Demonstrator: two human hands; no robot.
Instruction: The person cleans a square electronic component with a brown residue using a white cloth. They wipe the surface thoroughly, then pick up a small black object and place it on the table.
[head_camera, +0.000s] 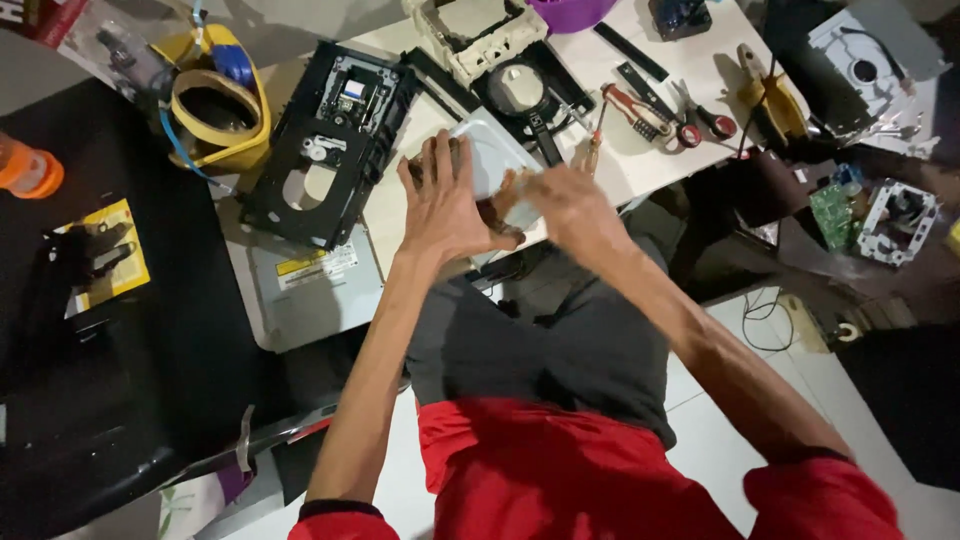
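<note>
My left hand lies flat with fingers spread on a white plastic cover at the near edge of the white table. My right hand is blurred and grips the cover's near right corner. Both hands meet over the same piece. Just left of them lies a black disc drive frame on a grey metal drive casing. Part of the cover is hidden under my hands.
Red-handled pliers, a screwdriver and a black round-holed tray lie beyond the hands. Tape rolls sit far left, a green circuit board and drive parts far right. A black surface fills the left.
</note>
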